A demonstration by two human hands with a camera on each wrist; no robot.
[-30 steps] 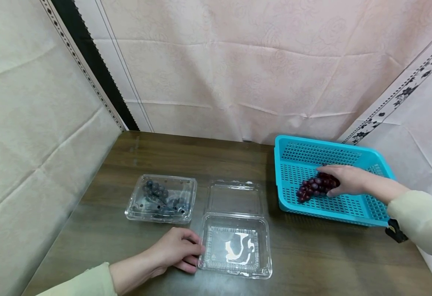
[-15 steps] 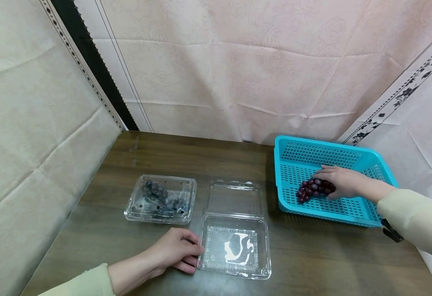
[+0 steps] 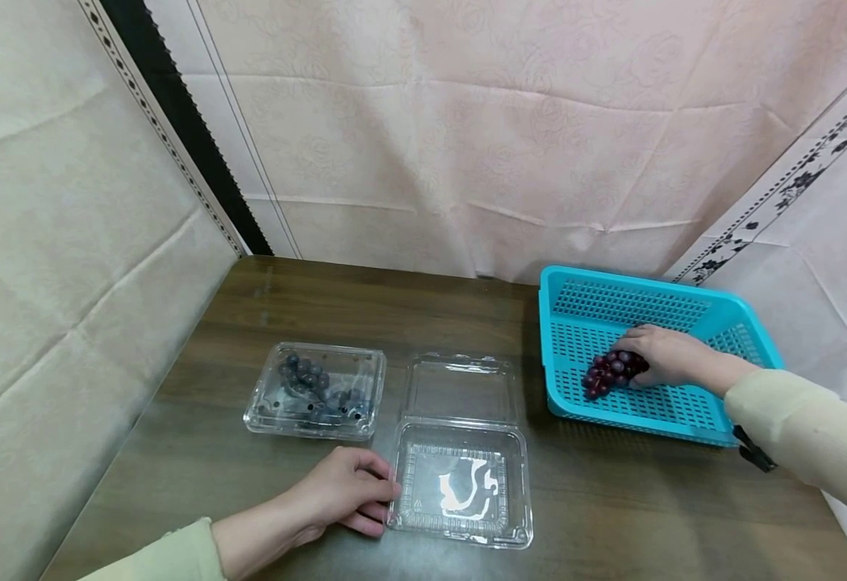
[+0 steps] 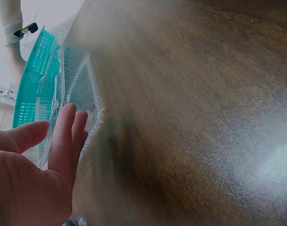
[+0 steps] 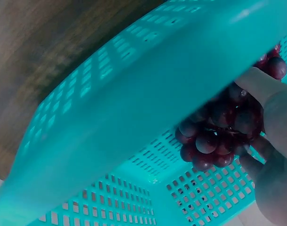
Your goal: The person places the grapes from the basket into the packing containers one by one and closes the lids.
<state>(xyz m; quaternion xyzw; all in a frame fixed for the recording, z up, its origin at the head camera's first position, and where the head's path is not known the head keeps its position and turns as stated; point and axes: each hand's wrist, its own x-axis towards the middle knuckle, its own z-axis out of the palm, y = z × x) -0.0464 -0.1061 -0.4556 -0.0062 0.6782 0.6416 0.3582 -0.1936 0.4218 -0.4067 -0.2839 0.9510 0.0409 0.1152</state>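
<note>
Slight leftward shift of right hand [image 3: 666,353] noted; grapes [image 3: 605,374] gripped by it in basket [image 3: 641,284], right of frame. Box [image 3: 460,536] pinched by left hand [image 3: 354,488], lower centre. Pick-up judged under way; clean lift apparently required.

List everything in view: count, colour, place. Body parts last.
Red grapes: at least 1 bunch, dark red, in basket
Basket: 1, turquoise, right side of table
Open box: 1, clear, centre front of table, lid folded back
Closed box: 1, clear, left of open box
Dark grapes: count unclear, blue-black, inside closed box
Table: 1, brown, under everything
Cloth: pieces unclear, pale, behind table and both sides
Black fitting: 1, black, at right wrist
Sleeves: 2, pale green, both arms
Left hand: 1, at open box's left edge
Right hand: 1, gripping red grapes
</note>
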